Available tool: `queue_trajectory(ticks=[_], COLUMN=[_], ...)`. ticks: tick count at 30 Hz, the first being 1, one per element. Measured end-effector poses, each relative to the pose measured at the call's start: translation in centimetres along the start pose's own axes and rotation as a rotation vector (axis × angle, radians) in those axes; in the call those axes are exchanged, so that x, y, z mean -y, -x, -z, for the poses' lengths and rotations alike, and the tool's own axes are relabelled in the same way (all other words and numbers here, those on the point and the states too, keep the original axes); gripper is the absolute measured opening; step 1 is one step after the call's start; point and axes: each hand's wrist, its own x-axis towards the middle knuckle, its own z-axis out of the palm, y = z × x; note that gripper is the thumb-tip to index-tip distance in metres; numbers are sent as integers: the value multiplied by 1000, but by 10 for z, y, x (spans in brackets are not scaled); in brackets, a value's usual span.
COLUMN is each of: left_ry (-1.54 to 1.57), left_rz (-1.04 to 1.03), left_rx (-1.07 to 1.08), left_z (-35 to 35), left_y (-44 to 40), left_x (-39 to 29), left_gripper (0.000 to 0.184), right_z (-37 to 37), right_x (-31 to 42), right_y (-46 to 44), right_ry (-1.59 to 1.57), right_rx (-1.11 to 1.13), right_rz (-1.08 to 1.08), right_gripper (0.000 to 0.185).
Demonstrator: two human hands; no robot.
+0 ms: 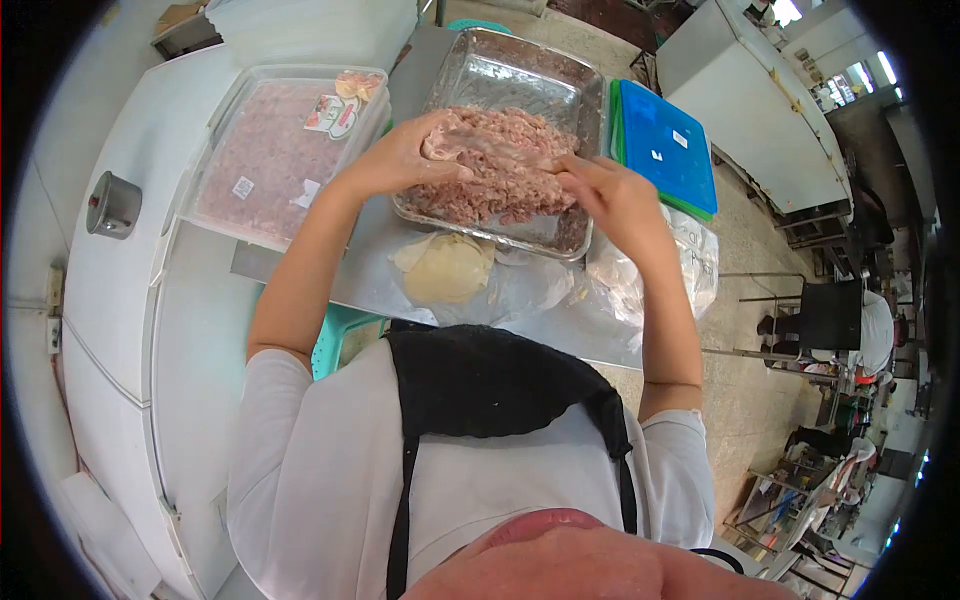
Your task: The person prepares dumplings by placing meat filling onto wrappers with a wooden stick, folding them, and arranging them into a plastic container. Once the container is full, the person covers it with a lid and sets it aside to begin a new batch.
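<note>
A metal tray (520,75) holds a mound of pink minced meat (490,200). Across the mound lies a pale, glossy strip (500,152), thin and partly see-through; its exact kind is unclear. My left hand (400,160) curls around the strip's left end, thumb below it and over the meat. At the right end, my right hand (612,200) has its fingers pinched together on it, fingertips partly hidden. In front of the tray, a stack of round, pale yellow wrappers (447,270) rests on clear plastic.
Left of the tray stands a lidded plastic box (265,150) of pink meat with labels. Blue and green lids (668,145) lie to the right, above a clear plastic bag (690,262). A metal pot (114,205) sits on a white freezer (140,280). A person (876,335) is far right.
</note>
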Motion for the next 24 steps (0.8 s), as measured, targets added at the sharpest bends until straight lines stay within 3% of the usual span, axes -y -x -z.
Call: queue_trajectory(ticks=[2, 4, 6, 8, 9, 11, 15, 16, 17, 20, 24], left_ry=[14, 12, 17, -52, -51, -374, -256, -467, -677, -522, -621], left_rz=[20, 65, 115, 302, 304, 101, 246, 194, 139, 234, 274], left_rx=[-65, -57, -46, -82, -91, -190, -216, -322, -425, -342, -348], left_z=[10, 21, 34, 55, 71, 111, 182, 191, 197, 206, 190], left_y=[7, 9, 12, 13, 16, 26, 30, 30, 27, 7, -11], left_x=[-12, -11, -7, 0, 8, 33, 104, 122, 130, 136, 124], left_gripper=[44, 44, 45, 48, 48, 48, 51, 53, 55, 64, 74], right_z=[2, -10, -39, -68, -73, -76, -83, -91, -94, -95, -92], right_x=[4, 13, 20, 11, 6, -5, -17, -27, -31, -31, -27], right_y=[-3, -6, -11, -18, -19, -11, 14, 23, 27, 32, 27], right_ry=[-49, -230, -134, -277, -278, -230, -291, -317, -342, -369, -349], right_rx=[-60, -111, 7, 9, 13, 170, 241, 240, 239, 209, 250], right_rz=[-22, 114, 28, -23, -14, -164, -261, -289, -319, -327, -407], right_gripper=[23, 28, 30, 31, 31, 33, 33, 32, 32, 31, 30])
